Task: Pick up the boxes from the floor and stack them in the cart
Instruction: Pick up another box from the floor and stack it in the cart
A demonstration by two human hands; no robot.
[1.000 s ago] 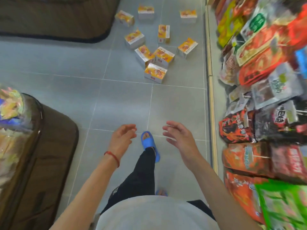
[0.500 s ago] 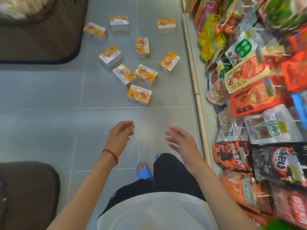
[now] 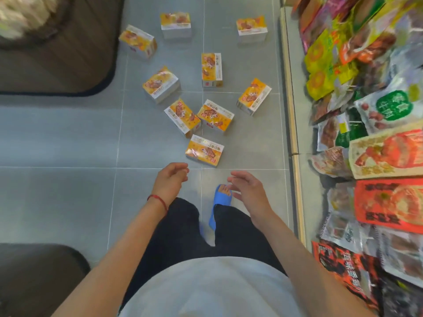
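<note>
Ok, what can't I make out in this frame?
Head view only:
- Dark shape at bottom left: cut off by the edge, so whether it is the cart is unclear.
- Print on the boxes: too small and blurred to read.
- Shelf packets: smeared by motion blur at the right edge.

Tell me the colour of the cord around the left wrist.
Red. The thin cord shows best in the head view, the only one.

Nine yellow boxes (image 3: 204,150) lie scattered on the grey tiled floor (image 3: 68,138)
</note>
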